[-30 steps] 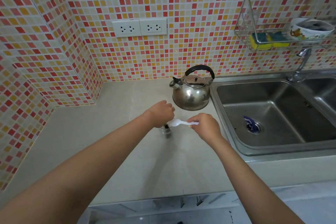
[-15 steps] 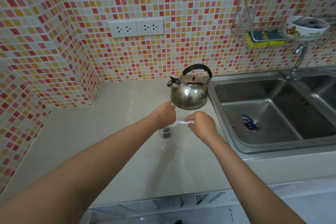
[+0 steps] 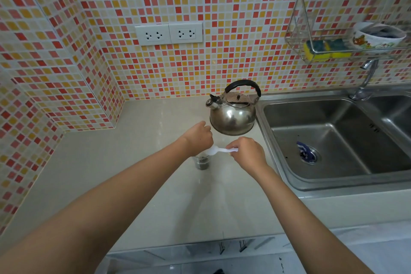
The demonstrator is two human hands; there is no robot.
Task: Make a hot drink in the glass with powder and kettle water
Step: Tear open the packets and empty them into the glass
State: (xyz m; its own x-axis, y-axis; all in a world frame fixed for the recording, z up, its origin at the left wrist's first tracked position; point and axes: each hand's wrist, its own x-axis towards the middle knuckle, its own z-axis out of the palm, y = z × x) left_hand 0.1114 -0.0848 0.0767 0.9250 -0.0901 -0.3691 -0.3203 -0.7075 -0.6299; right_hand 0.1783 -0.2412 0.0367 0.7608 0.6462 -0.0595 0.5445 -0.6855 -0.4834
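A small clear glass (image 3: 201, 163) stands on the pale counter (image 3: 138, 176), with dark powder at its bottom. My left hand (image 3: 197, 138) is curled over the glass's rim and hides its top. My right hand (image 3: 248, 151) pinches the handle of a white plastic spoon (image 3: 219, 151). The spoon's bowl sits at the mouth of the glass, just under my left hand. A steel kettle (image 3: 232, 115) with a black handle stands just behind the hands, its spout pointing left.
A steel double sink (image 3: 333, 140) lies right of the kettle, with a blue scrap at its drain (image 3: 305, 153) and a tap (image 3: 367, 80) behind. A wire rack (image 3: 311, 51) on the tiled wall holds sponges and a bowl. Wall sockets (image 3: 169, 33) sit above the counter.
Both hands stay at the glass. The spoon tipped briefly and is level again at the glass's mouth. The view has shifted slightly.
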